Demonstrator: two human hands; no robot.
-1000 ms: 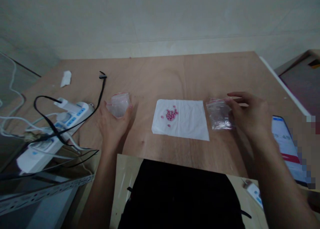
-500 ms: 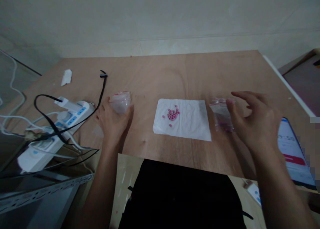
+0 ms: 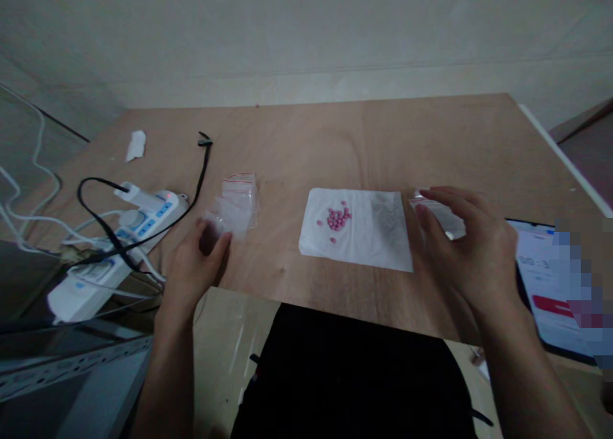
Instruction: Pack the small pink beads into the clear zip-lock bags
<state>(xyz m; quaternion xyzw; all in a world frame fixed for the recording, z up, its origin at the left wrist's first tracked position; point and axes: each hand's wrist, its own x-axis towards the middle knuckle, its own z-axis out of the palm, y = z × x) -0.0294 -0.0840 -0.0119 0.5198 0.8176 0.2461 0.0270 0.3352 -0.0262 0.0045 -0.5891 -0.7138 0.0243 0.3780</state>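
Observation:
My left hand [image 3: 194, 257] is at the left of the table, its fingers curled round the lower corner of a clear zip bag [image 3: 234, 216]. This bag overlaps another clear zip bag [image 3: 251, 199] with a red line along its top. At the right, my right hand [image 3: 472, 244] pinches a small clear zip bag [image 3: 445, 216] between thumb and fingers, partly hiding it. Between the hands lies a white paper sheet [image 3: 359, 250] with several small pink pills [image 3: 338, 219] clustered on its left half.
A white power strip [image 3: 100, 269] with tangled cables takes up the left edge. A black strap [image 3: 205, 164] and a white scrap [image 3: 136, 145] lie behind it. A lit phone [image 3: 546, 285] rests beside my right forearm. The wooden table [image 3: 306, 138] ends at a wall.
My left hand has moved down and left, and the clear bags are now spread apart. My right hand has closed on the right-hand zip bag and tilted it up.

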